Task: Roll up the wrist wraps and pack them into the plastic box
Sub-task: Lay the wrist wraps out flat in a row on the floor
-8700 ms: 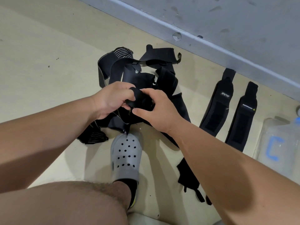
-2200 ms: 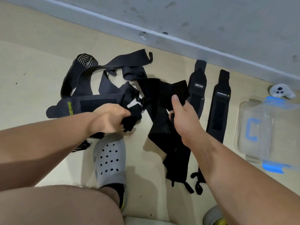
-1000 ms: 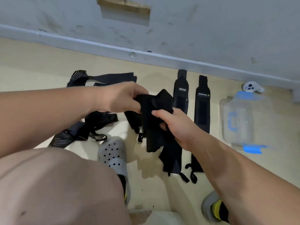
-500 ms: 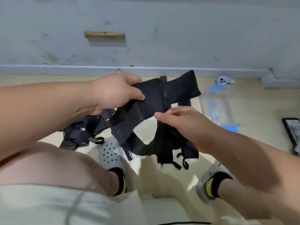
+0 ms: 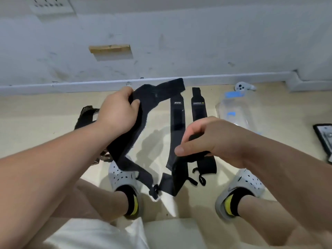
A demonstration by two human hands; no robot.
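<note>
I hold a long black wrist wrap [image 5: 133,141] up in the air between both hands. My left hand [image 5: 117,112] grips its upper part, with the free end sticking out toward the wall. My right hand [image 5: 206,139] pinches the other end, and the wrap sags in a loop down to a small buckle between my feet. Two more black wraps [image 5: 177,114] [image 5: 198,108] lie flat and side by side on the floor behind. The clear plastic box [image 5: 233,112] with blue clips stands to their right.
A heap of further black straps [image 5: 86,115] lies on the floor at the left, partly behind my left arm. A white controller [image 5: 242,86] rests by the baseboard. A dark flat device [image 5: 325,135] lies at the right edge. My feet in grey clogs stand below.
My hands have moved apart, so the bunched wrap now hangs stretched out in a long loop. The view has tilted up and shows more of the wall.
</note>
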